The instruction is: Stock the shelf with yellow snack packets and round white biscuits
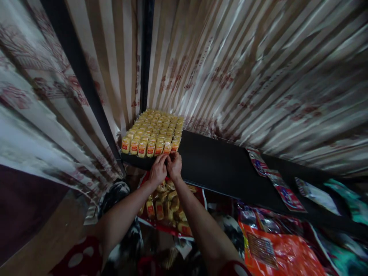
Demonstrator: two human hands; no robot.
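Rows of small yellow packets [153, 130] with red labels stand packed together at the left end of a black shelf [227, 168]. My left hand [158, 170] and my right hand [174, 165] are raised side by side to the front row, fingers curled and closed on a packet at the shelf's front edge. Which packet each hand grips is blurred. Below my forearms lies an open red box [168, 211] with more of the same yellow packets loose in it.
Corrugated striped sheet walls close in behind and on both sides, with a dark upright post [146, 53] in the corner. Flat red and blue packets [283, 189] lie along the shelf's right part. Orange [273, 249] and teal bags are piled at lower right.
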